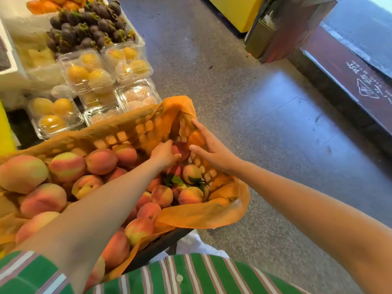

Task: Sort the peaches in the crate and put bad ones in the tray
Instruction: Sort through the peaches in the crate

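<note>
Both bare forearms reach forward and away from the body, converging ahead. Left hand point(164, 154) sits palm down, fingers curled over and closed around a peach point(180, 150). Right hand point(209, 146) is just beside it, palm turned inward, fingers spread and extended, thumb pointing toward the left hand; striped green short sleeve shows at the left shoulder.

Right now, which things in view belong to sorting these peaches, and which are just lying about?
Part of the job:
crate
orange liner
peaches
left hand on a reddish peach
right hand at the liner

Just lying about:
mangosteens
clear boxes of yellow fruit
oranges

No tray shows.
</note>
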Demonstrator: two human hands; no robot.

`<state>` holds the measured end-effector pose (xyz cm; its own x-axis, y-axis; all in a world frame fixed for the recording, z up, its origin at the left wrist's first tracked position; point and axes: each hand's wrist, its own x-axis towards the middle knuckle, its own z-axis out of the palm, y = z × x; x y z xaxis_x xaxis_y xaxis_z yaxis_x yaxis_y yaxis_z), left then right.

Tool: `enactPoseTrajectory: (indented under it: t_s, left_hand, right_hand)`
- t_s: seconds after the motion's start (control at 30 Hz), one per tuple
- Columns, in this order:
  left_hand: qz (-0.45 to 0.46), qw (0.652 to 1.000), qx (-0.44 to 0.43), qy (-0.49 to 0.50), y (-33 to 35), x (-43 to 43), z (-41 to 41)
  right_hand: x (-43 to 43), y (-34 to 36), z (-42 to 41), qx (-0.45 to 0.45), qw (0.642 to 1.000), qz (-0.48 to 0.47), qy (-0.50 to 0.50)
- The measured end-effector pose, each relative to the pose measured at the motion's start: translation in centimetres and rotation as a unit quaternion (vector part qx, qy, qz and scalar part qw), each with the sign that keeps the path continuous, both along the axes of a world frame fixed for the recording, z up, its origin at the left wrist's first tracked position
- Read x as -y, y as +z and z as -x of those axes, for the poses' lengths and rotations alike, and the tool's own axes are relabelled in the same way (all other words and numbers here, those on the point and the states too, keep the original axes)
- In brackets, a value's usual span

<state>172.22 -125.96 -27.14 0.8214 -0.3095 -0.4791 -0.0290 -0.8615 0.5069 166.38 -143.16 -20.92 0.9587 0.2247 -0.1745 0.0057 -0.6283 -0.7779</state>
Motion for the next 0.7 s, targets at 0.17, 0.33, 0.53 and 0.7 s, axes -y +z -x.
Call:
enactPoseTrajectory:
  t_s: [0.17,0.33,0.53,0.7]
  left_hand:
    - [-0.005,0.998,0.029,-0.064,1.6,-1.7,0.8]
    - [-0.004,0.99,0.105,-0.089,5.0,-5.8,1.2]
    - [-0.144,0.965,0.178,-0.13,7.8,-11.0,1.9]
    - [-0.251,0.925,0.218,-0.182,8.6,-13.3,3.7]
  right_hand:
    - [0.1,0.1,-0.2,0.014,0.999,0.039,0.012]
    - [-0.6,1.6,-1.9,0.135,0.982,0.134,0.005]
    - [-6.0,4.2,-3.3,0.096,0.979,0.069,0.165]
    - [-9.5,1.2,-1.8,-0.139,0.931,0.163,0.296]
